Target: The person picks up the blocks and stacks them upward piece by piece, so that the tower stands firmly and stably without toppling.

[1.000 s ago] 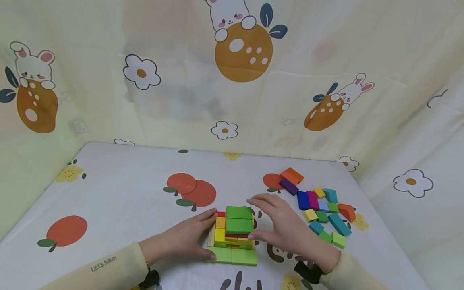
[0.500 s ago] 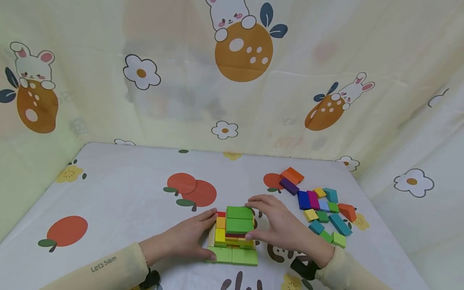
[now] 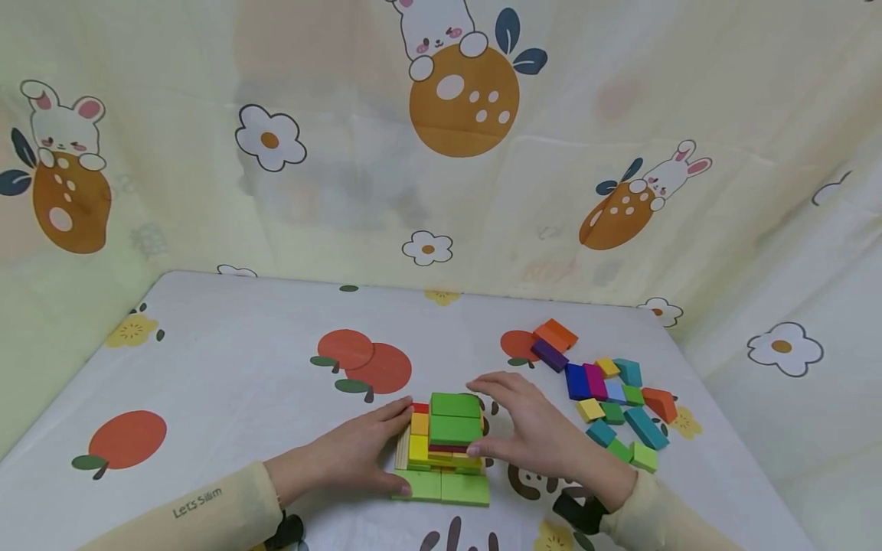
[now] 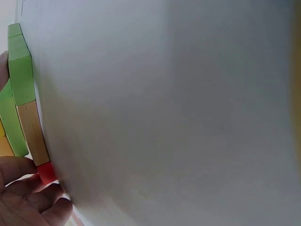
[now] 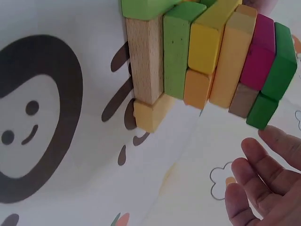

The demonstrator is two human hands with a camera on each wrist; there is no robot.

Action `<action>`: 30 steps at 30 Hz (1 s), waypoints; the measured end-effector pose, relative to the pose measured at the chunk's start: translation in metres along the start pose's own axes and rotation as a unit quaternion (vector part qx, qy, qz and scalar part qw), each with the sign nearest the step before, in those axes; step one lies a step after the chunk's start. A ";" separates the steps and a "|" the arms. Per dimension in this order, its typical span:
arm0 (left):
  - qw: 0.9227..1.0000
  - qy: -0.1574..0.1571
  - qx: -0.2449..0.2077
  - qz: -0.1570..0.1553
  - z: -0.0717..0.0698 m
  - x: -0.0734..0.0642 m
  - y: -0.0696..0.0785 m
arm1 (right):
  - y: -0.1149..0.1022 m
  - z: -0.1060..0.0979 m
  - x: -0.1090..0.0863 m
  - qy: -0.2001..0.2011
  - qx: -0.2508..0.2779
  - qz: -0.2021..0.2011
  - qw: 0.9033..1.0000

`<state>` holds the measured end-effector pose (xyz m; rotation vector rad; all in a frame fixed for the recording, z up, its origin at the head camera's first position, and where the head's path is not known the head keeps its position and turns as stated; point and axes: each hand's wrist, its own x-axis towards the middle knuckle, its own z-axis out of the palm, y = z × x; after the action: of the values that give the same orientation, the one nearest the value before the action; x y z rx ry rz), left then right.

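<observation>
A stack of coloured wooden blocks [image 3: 455, 458] stands near the table's front, with two green blocks [image 3: 455, 428] on top. My left hand [image 3: 351, 451] spans the stack's left side: its thumb is on the front light green block [image 3: 419, 484], its fingers at the red block [image 4: 46, 173] behind. On the right, my right hand [image 3: 534, 425] brackets the top layers. Its thumb lies at their front corner and its index fingertip touches the back end of a green block [image 5: 262, 110]. The other right fingers curl loosely, apart from the stack.
Loose blocks in several colours lie at the right, among them a purple block [image 3: 550, 354], a blue block [image 3: 577, 381] and a teal block [image 3: 646, 427]. The white table cover [image 3: 241, 367] has printed fruit. A patterned curtain [image 3: 331, 191] hangs behind the table.
My right hand and forearm have shifted very slightly left, staying at the stack's right side. The left hand and the blocks show no clear movement.
</observation>
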<state>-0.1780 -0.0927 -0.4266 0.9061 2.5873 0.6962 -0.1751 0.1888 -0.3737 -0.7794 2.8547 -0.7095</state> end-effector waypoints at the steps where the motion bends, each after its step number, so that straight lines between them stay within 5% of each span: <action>1: 1.000 0.000 0.000 -0.001 0.000 0.000 0.000 | 0.002 0.000 0.000 0.005 0.002 -0.001 1.000; 8: 1.000 -0.002 -0.002 -0.003 -0.001 0.000 0.000 | 0.045 -0.006 0.013 0.072 -0.005 0.015 0.997; 13: 1.000 -0.005 -0.002 -0.007 0.000 0.001 0.000 | 0.090 -0.012 0.027 0.077 -0.072 0.093 0.990; 17: 1.000 -0.005 -0.002 -0.010 0.001 0.001 0.000 | 0.114 -0.014 0.032 0.068 -0.153 0.174 0.970; 22: 1.000 -0.007 0.000 -0.010 0.002 0.002 0.001 | 0.128 -0.013 0.036 0.043 -0.185 0.233 0.954; 30: 1.000 -0.007 -0.002 -0.015 0.002 0.002 0.002 | 0.134 -0.015 0.043 0.036 -0.190 0.242 0.951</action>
<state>-0.1776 -0.0889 -0.4277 0.8661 2.5808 0.6829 -0.2770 0.2752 -0.4214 -0.0533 3.0975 -0.1248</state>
